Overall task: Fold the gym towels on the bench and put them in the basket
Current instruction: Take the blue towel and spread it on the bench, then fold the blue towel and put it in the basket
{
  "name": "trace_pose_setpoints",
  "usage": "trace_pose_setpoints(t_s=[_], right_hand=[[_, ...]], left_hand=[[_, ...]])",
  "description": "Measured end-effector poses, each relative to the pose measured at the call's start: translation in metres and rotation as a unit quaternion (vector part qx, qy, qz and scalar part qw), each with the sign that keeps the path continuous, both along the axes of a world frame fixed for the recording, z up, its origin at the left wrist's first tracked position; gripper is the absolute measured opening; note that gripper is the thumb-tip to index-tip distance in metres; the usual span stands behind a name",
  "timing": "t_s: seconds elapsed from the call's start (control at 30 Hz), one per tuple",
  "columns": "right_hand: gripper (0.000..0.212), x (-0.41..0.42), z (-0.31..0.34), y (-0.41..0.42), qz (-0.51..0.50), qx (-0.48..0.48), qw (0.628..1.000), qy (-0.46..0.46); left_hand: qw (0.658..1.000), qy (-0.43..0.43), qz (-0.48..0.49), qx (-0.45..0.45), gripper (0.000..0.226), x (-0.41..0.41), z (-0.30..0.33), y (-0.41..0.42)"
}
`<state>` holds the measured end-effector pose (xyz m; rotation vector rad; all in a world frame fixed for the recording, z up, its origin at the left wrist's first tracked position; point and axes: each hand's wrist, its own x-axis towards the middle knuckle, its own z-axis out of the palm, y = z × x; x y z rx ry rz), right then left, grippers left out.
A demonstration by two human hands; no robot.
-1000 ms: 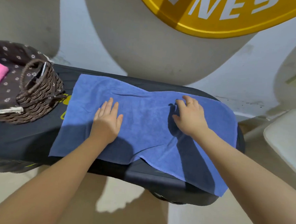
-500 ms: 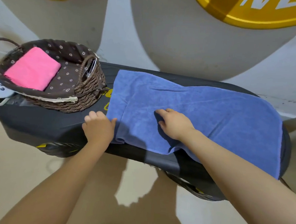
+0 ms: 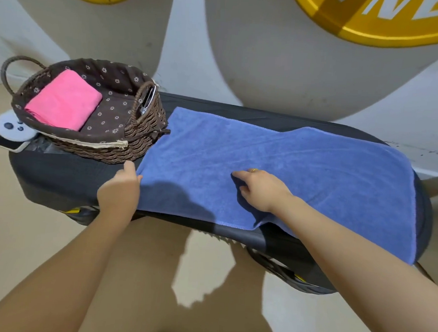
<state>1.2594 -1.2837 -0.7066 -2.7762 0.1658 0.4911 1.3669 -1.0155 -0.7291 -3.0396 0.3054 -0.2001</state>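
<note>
blue towel (image 3: 302, 176) flat on bench (image 3: 58, 179), left edge in left hand (image 3: 120, 189)

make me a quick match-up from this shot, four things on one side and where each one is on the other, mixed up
Things:
1. folded pink towel
2. blue terry towel
3. woven brown wicker basket
4. left hand

Places:
A. at the blue towel's left edge
B. at the left end of the black padded bench
C. inside the basket
D. spread flat along the bench

Pairs: 1-C, 2-D, 3-B, 4-A
</note>
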Motion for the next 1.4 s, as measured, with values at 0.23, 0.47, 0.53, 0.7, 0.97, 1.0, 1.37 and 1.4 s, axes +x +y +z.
trace_pose_setpoints(t_s=[0.23,0.47,0.53,0.7,0.97,1.0,1.37,1.4], right_hand=[[0.040,-0.037,-0.007,-0.015,-0.135,-0.006,0.979,-0.153],[0.093,-0.096,-0.025,-0.041,-0.066,0.005,0.991,-0.113],[0.085,-0.121,-0.026,-0.056,-0.030,-0.029,0.984,-0.173],[0.042,-0.161,-0.022,-0.085,0.064,-0.146,0.962,-0.222],[0.024,-0.160,0.003,-0.090,0.111,-0.121,0.980,-0.111],[0.027,-0.162,0.005,-0.089,0.115,-0.116,0.984,-0.067],[0.065,-0.144,-0.003,-0.104,-0.150,-0.058,0.983,-0.093],[0.064,-0.148,-0.010,-0.106,-0.159,-0.071,0.983,-0.062]], left_hand=[[0.974,-0.106,-0.199,-0.005,0.021,-0.027,0.013,-0.059],[0.854,0.293,-0.409,-0.134,0.057,-0.104,0.017,-0.167],[0.842,0.300,-0.426,-0.143,0.051,-0.108,0.007,-0.168],[0.842,0.252,-0.470,-0.085,0.031,-0.106,-0.007,-0.167],[0.815,0.226,-0.513,-0.146,0.019,-0.109,-0.004,-0.163],[0.806,0.233,-0.526,-0.142,0.020,-0.112,-0.002,-0.164],[0.871,0.228,-0.432,-0.051,0.068,-0.113,0.002,-0.186],[0.878,0.234,-0.418,-0.018,0.077,-0.113,-0.002,-0.185]])
